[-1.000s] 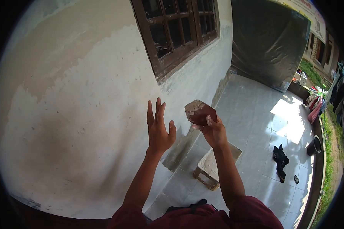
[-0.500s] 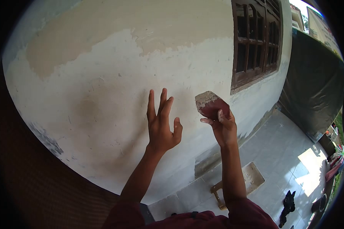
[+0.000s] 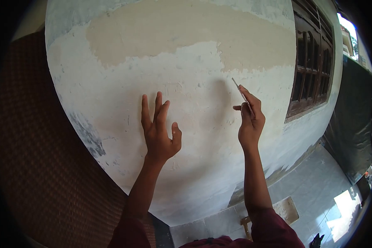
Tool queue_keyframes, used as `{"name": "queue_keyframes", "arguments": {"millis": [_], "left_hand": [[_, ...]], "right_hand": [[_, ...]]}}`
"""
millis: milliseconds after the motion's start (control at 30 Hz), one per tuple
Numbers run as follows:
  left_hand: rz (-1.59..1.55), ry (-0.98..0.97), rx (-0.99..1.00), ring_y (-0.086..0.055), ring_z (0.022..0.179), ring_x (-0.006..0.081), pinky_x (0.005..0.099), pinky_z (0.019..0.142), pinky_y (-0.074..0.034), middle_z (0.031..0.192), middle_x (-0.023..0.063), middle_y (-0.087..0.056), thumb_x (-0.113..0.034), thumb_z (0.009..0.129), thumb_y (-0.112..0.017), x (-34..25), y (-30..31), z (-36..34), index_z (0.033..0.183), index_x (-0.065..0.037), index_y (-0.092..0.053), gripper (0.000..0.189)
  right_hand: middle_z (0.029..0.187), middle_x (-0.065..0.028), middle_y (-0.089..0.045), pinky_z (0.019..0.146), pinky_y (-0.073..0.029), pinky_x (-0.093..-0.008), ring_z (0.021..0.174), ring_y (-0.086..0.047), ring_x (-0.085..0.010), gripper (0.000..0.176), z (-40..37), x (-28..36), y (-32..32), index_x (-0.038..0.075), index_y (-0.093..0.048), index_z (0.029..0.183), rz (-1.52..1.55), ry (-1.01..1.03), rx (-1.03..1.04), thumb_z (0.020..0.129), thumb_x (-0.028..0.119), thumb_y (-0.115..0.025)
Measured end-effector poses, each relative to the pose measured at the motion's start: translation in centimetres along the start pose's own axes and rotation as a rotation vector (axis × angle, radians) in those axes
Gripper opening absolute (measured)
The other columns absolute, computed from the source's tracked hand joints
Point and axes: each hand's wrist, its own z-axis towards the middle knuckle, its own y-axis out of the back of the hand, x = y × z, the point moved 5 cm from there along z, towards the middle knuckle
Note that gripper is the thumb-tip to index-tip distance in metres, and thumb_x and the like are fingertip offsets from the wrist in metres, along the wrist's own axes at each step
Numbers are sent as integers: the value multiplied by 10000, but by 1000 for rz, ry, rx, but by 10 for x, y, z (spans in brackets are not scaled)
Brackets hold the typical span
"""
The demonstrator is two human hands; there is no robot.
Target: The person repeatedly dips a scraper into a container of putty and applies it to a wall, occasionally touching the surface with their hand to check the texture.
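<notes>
White wall point(image 3: 198, 124): scuffed and chipped, grey stains point(image 3: 88, 134) along its lower left edge.
Beige patch point(image 3: 186, 29): ragged lower border, across the wall's upper part.
Left hand point(image 3: 158, 138): raised before the wall, left of its middle; fingers spread wide, thumb out, gripping nothing; contact with the wall cannot be told.
Right hand point(image 3: 251, 122): raised, left of the window's lower left corner; thumb and fingers closed around a flat piece.
Flat piece point(image 3: 240, 91): thin, seen nearly edge-on, tilted, upper end up and left.
Window point(image 3: 312, 66): dark brown frame, small panes, toward the wall's right edge.
Woven panel point(image 3: 33, 144): brown, along the wall's left edge.
Floor point(image 3: 310, 186): grey tile, sunlit toward its right edge.
Stool point(image 3: 289, 208): pale top, on the floor near the wall's lower edge, partly behind the right arm.
</notes>
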Motion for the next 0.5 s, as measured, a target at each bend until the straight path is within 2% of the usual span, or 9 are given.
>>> {"name": "queue_keyframes", "arguments": {"millis": [33,67,133,167,267,300,333,400,500], "left_hand": [[33,-5,-11,-162,1556,502,605,1216,-201,1596,285,-404,26,820,-606,5,5,2,1448,-11,-397,664],[35,-8,-14,-162,1556,502,605,1216,-201,1596,285,-404,26,820,-606,10,8,3,1448,-11,-397,664],[120,1,-44,-155,1563,482,581,1225,-201,1598,272,-410,21,829,-605,20,14,6,1449,-14,-401,654],[136,-5,-71,-155,1567,468,563,1233,-195,1602,253,-416,21,834,-606,25,15,7,1449,-15,-405,648],[189,4,-111,-149,1568,467,566,1234,-188,1606,240,-418,28,826,-608,36,19,7,1450,-17,-408,657],[227,7,-114,-144,1563,497,568,1243,-161,1561,280,-466,-71,867,-540,41,16,7,1440,30,-436,591],[227,6,-117,-144,1563,497,568,1243,-161,1561,280,-466,-71,867,-540,44,15,6,1440,30,-436,591],[247,29,-119,-143,1562,499,585,1244,-152,1569,279,-455,-82,876,-535,49,13,7,1441,30,-433,585],[264,20,-124,-142,1562,501,608,1240,-142,1574,275,-450,-103,888,-532,53,8,5,1446,24,-428,582]], "right_hand": [[1393,-90,-655,976,-563,-379,1264,-554,-272,487,6,8,-8,49,-643,1357,-147,45,-22,919,-135,-536],[1393,-90,-655,976,-563,-379,1264,-554,-272,487,14,6,-15,49,-643,1357,-145,48,-24,919,-135,-536],[1381,-104,-664,1111,-450,-447,1282,-538,-337,561,25,20,-31,51,-651,1338,-564,485,-88,843,-186,-538],[1377,-108,-667,1184,-340,-494,1322,-493,-386,588,29,18,-40,52,-654,1328,-532,453,-115,804,-196,-555],[1375,-109,-667,1173,-360,-503,1348,-464,-387,592,40,12,-63,50,-648,1338,-526,573,-139,802,-192,-576],[1378,-112,-663,1181,-350,-521,1356,-452,-387,619,42,9,-69,49,-634,1362,-523,562,-129,792,-191,-593],[1378,-112,-663,1181,-350,-521,1356,-452,-387,619,44,6,-74,49,-634,1362,-522,566,-131,792,-191,-593],[1419,-88,-651,1185,-354,-474,1387,-463,-365,596,49,-2,-82,65,-635,1386,-547,564,-129,848,-186,-585],[1408,-105,-649,1191,-346,-495,1386,-440,-382,666,55,-6,-89,44,-626,1387,-555,585,-148,773,-210,-592]]}}
